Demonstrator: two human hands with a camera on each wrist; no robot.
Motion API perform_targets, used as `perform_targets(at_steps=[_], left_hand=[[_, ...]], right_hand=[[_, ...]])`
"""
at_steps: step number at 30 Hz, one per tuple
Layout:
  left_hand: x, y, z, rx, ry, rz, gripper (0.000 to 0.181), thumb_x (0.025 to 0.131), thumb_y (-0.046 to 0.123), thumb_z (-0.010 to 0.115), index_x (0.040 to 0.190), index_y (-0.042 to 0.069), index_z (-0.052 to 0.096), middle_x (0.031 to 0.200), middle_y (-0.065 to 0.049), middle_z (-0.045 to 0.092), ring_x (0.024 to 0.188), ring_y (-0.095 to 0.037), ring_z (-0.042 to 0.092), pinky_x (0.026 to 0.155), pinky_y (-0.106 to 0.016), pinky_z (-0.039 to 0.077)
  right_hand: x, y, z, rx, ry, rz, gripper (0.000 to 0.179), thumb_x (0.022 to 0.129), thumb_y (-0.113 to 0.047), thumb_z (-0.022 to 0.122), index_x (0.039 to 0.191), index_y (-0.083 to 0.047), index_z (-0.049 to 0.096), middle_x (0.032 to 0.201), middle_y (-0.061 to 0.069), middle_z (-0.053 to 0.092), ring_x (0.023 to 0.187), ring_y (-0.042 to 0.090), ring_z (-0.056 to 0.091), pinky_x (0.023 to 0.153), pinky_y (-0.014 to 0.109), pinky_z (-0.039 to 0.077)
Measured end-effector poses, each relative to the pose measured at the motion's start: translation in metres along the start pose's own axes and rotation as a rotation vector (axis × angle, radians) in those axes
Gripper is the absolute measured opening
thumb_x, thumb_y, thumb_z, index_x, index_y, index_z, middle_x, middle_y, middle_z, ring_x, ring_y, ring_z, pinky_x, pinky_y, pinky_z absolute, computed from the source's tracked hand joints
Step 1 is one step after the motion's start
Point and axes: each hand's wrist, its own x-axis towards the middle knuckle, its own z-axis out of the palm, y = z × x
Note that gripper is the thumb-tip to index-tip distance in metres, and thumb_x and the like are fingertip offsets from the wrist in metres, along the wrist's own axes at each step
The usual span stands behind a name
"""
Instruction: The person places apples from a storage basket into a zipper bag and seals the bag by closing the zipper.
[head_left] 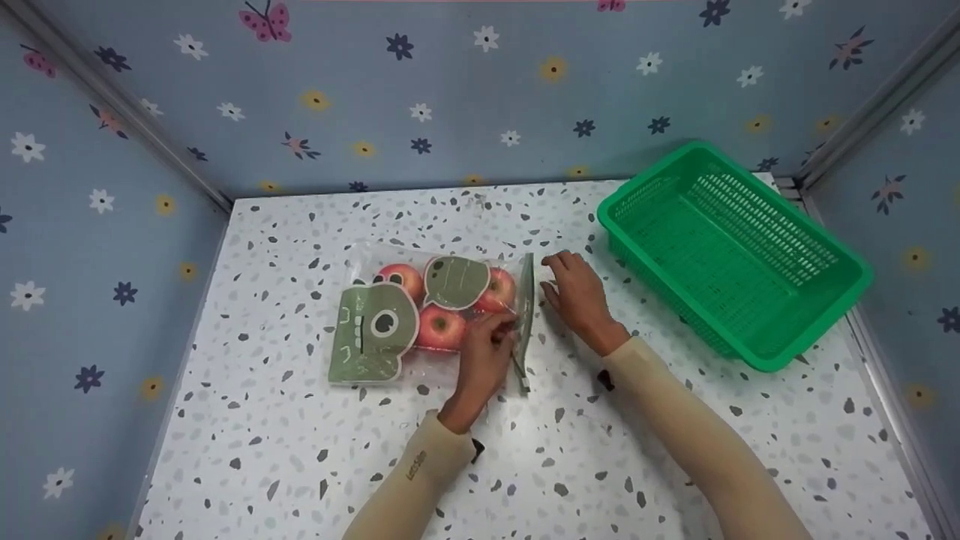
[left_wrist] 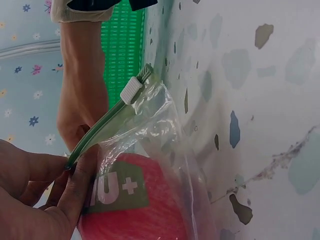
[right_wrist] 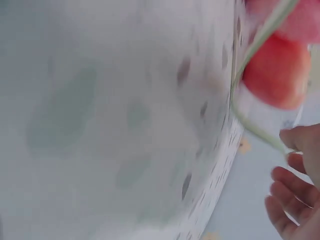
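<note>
A clear zip bag (head_left: 375, 360) with green cartoon-monster prints lies on the speckled table, with several red apples (head_left: 441, 327) inside. My left hand (head_left: 487, 352) reaches over the bag's right side and pinches its green zip strip (left_wrist: 95, 131) between thumb and fingers. A white slider (left_wrist: 131, 90) sits near one end of that strip. Just right of the bag's opening is my right hand (head_left: 577, 292), its fingers loosely bent and nothing in them. In the right wrist view, the right thumb (right_wrist: 295, 137) overlaps the end of the strip.
A green plastic basket (head_left: 660, 281) with perforated sides stands at the right rear of the table (head_left: 262, 435), beyond my right hand. Blue flowered wall panels (head_left: 450, 90) enclose the table at the back and both sides.
</note>
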Motion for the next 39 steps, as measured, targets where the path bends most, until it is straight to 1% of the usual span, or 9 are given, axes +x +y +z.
perform_targets(at_steps=[3,8,12,18,22,28,33,37,39], left_hand=[[0.000,-0.001,0.000,-0.006,0.007,0.012,0.023,0.089,-0.015,0.065,0.108,-0.007,0.075,0.100,-0.019,0.074,0.088,-0.026,0.068,0.078,-0.030,0.056],[0.001,-0.001,0.000,-0.018,0.010,0.021,0.024,0.087,-0.016,0.066,0.107,-0.006,0.075,0.098,-0.017,0.073,0.087,-0.024,0.067,0.077,-0.030,0.057],[0.001,-0.001,0.000,-0.023,0.005,0.017,0.023,0.087,-0.016,0.066,0.107,-0.007,0.075,0.098,-0.017,0.073,0.086,-0.023,0.067,0.076,-0.029,0.056],[0.001,-0.001,0.000,-0.011,-0.003,0.012,0.023,0.088,-0.014,0.068,0.108,-0.006,0.075,0.098,-0.017,0.072,0.087,-0.023,0.067,0.077,-0.029,0.056],[0.000,0.000,0.000,0.001,-0.010,0.007,0.023,0.089,-0.014,0.068,0.109,-0.006,0.075,0.100,-0.016,0.072,0.087,-0.024,0.067,0.077,-0.030,0.056],[0.000,0.001,-0.001,0.005,-0.029,-0.020,0.023,0.090,-0.013,0.068,0.111,-0.006,0.074,0.102,-0.016,0.073,0.089,-0.025,0.069,0.079,-0.031,0.058],[-0.002,0.000,-0.002,0.020,-0.052,-0.020,0.023,0.090,-0.010,0.070,0.111,-0.005,0.075,0.102,-0.014,0.073,0.089,-0.024,0.070,0.079,-0.031,0.059],[-0.008,0.001,-0.007,0.069,-0.093,0.022,0.025,0.091,-0.008,0.071,0.115,-0.001,0.076,0.101,-0.011,0.071,0.088,-0.020,0.068,0.077,-0.030,0.059],[-0.014,0.001,-0.009,0.127,-0.128,0.087,0.027,0.092,-0.008,0.071,0.117,0.000,0.075,0.100,-0.010,0.068,0.087,-0.019,0.066,0.077,-0.030,0.059]], right_hand=[[0.008,0.007,0.000,-0.005,0.012,-0.043,0.042,0.093,0.004,0.075,0.132,-0.003,0.061,0.122,0.019,0.062,0.109,0.037,0.063,0.091,0.050,0.056],[0.022,0.016,0.003,-0.069,-0.043,-0.150,0.047,0.093,0.009,0.069,0.137,-0.007,0.062,0.127,0.017,0.063,0.114,0.036,0.064,0.093,0.048,0.057],[0.031,0.021,0.004,-0.112,-0.064,-0.212,0.043,0.093,0.012,0.067,0.132,-0.008,0.066,0.123,0.015,0.066,0.113,0.033,0.064,0.094,0.045,0.058],[0.041,0.024,0.005,-0.124,-0.074,-0.276,0.038,0.094,0.012,0.066,0.126,-0.009,0.069,0.122,0.013,0.069,0.113,0.031,0.066,0.097,0.043,0.058],[0.045,0.024,0.007,-0.135,-0.082,-0.341,0.032,0.097,0.010,0.065,0.123,-0.010,0.069,0.123,0.013,0.069,0.113,0.030,0.065,0.099,0.042,0.058],[0.050,0.025,0.009,-0.204,-0.033,-0.485,0.026,0.096,0.010,0.067,0.116,-0.007,0.067,0.116,0.012,0.065,0.109,0.028,0.064,0.089,0.041,0.061],[0.053,0.027,0.009,-0.250,0.006,-0.536,0.023,0.093,0.010,0.070,0.108,-0.007,0.073,0.112,0.011,0.066,0.108,0.027,0.065,0.089,0.039,0.061],[0.053,0.027,0.010,-0.246,0.022,-0.531,0.022,0.093,0.010,0.070,0.105,-0.007,0.077,0.111,0.012,0.067,0.107,0.027,0.065,0.090,0.040,0.060],[0.052,0.028,0.010,-0.244,0.021,-0.517,0.023,0.092,0.010,0.071,0.106,-0.007,0.079,0.111,0.012,0.068,0.106,0.028,0.065,0.090,0.041,0.060]])
